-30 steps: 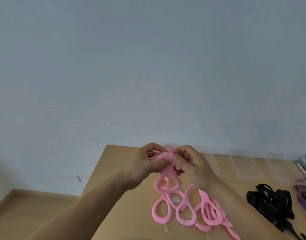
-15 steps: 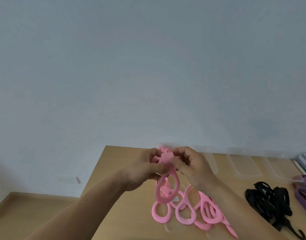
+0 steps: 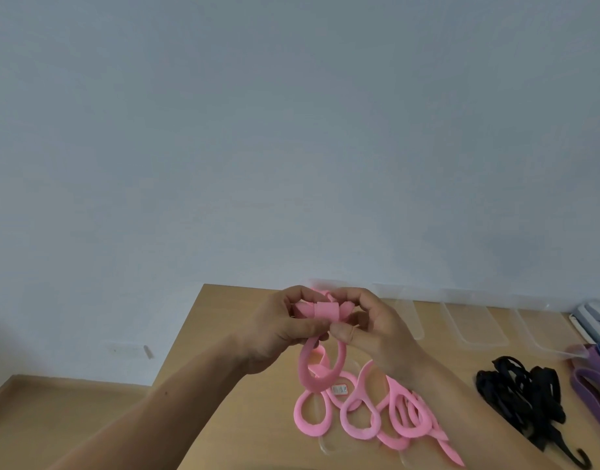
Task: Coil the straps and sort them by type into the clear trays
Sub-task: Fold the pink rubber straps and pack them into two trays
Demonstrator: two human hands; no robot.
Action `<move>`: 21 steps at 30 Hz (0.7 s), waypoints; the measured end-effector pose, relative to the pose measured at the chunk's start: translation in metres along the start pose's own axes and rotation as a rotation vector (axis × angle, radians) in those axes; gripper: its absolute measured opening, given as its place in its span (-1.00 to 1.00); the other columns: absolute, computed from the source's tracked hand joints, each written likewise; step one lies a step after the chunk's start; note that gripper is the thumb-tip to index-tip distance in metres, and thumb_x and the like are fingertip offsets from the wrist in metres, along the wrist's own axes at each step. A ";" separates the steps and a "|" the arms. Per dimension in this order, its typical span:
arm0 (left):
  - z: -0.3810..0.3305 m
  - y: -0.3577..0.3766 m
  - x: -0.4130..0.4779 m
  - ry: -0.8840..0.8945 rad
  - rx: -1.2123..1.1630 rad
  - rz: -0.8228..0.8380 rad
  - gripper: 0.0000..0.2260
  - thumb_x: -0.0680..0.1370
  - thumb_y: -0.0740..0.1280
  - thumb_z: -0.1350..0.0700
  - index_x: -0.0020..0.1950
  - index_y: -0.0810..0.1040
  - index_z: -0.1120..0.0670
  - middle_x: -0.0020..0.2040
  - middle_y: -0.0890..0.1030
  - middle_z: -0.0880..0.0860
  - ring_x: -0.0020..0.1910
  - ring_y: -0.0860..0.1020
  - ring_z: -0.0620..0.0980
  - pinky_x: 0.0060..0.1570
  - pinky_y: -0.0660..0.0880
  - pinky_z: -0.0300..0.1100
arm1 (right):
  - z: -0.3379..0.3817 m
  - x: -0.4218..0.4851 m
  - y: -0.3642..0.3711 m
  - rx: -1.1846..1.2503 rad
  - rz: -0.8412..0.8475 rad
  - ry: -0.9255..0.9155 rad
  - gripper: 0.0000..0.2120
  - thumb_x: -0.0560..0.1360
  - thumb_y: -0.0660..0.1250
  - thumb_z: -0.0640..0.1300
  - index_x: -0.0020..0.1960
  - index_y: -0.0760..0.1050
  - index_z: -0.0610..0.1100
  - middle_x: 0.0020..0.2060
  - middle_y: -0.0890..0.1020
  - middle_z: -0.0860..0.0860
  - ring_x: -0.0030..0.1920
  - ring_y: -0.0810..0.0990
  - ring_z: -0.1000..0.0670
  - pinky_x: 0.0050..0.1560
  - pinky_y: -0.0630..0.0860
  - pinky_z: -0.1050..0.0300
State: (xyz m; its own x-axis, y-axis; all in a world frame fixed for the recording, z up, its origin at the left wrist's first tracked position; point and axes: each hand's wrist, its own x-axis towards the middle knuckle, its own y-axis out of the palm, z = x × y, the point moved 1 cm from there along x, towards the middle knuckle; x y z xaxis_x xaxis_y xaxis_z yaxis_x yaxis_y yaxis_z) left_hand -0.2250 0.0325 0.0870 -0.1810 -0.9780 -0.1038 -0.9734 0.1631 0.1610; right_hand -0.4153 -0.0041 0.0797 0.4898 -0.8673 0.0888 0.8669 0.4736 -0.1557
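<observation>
A pink looped strap (image 3: 320, 374) hangs from both hands above the wooden table (image 3: 224, 385). Its top end is rolled into a small coil (image 3: 322, 310) pinched between my left hand (image 3: 278, 330) and my right hand (image 3: 376, 330), fingertips meeting over it. The rest of the strap's loops (image 3: 359, 418) lie on the table below. Clear trays (image 3: 474, 329) sit along the table's far edge, and they look empty. A pile of black straps (image 3: 518, 401) with a hook lies at the right. Purple straps (image 3: 593, 385) show at the right edge.
A pale wall fills the upper view. The table's left edge drops to a wooden floor (image 3: 54, 418). A grey and white object (image 3: 596, 317) lies at the far right corner. A clear plastic piece (image 3: 325, 446) lies under the pink loops.
The coil between my fingers has grown by about a turn, and the hanging loop has been drawn up higher off the table. Both hands have stayed in the same spot.
</observation>
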 end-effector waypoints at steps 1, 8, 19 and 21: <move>0.001 0.000 0.000 0.023 0.011 0.006 -0.70 0.42 0.49 0.32 0.12 0.55 0.24 -0.08 0.68 0.22 -0.16 0.65 0.13 -0.08 0.60 -0.09 | 0.001 0.000 0.000 0.045 0.001 0.023 -0.55 0.35 0.48 0.00 0.22 0.53 -0.01 -0.06 0.69 -0.03 -0.06 0.68 -0.08 -0.07 0.62 0.09; 0.006 0.003 0.000 0.118 0.100 0.026 -0.72 0.45 0.47 0.37 0.13 0.57 0.24 -0.08 0.70 0.11 -0.11 0.67 0.01 -0.10 0.56 -0.22 | 0.008 0.004 0.001 0.052 0.016 0.143 -0.77 0.40 0.49 0.10 -0.09 0.63 -0.03 -0.32 0.66 -0.06 -0.32 0.62 -0.03 -0.37 0.51 0.19; 0.001 0.000 0.006 0.020 0.195 0.043 -0.66 0.42 0.50 0.32 0.16 0.53 0.20 -0.08 0.66 0.22 -0.13 0.62 0.10 0.00 0.58 0.08 | 0.009 0.008 -0.002 0.084 -0.029 0.099 -0.73 0.28 0.54 0.09 -0.12 0.68 -0.06 -0.30 0.67 -0.06 -0.32 0.62 -0.02 -0.24 0.59 0.14; -0.002 0.000 0.005 0.012 0.206 0.111 -0.76 0.44 0.47 0.30 0.09 0.60 0.19 -0.10 0.67 0.18 -0.15 0.62 0.11 -0.02 0.59 0.06 | 0.009 0.009 -0.001 0.066 -0.030 0.075 -0.71 0.26 0.57 0.05 -0.09 0.68 -0.07 -0.26 0.69 -0.02 -0.28 0.65 0.00 -0.20 0.59 0.17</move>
State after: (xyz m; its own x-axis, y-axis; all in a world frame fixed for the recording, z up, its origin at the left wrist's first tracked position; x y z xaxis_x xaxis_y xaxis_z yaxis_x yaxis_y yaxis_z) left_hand -0.2254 0.0278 0.0881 -0.2877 -0.9539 -0.0851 -0.9561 0.2913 -0.0333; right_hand -0.4112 -0.0109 0.0896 0.4575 -0.8890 0.0176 0.8864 0.4544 -0.0883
